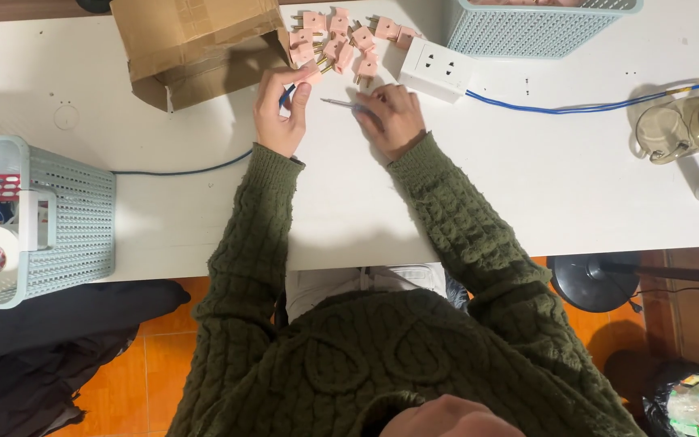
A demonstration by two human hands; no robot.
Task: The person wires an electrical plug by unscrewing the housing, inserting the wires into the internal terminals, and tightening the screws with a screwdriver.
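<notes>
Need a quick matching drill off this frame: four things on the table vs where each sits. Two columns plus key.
1. cardboard box
2. white socket block
3. pink plugs
4. screwdriver

A. under the right hand
B. far edge, beyond both hands
C. on the end of the blue cable
D. open, beyond the left hand

Pairs: 1-D, 2-C, 3-B, 4-A

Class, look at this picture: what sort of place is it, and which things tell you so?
Probably a home workbench for small electrical assembly: pink plugs heaped on a white table, a socket block with blue cable, and a screwdriver.
</notes>
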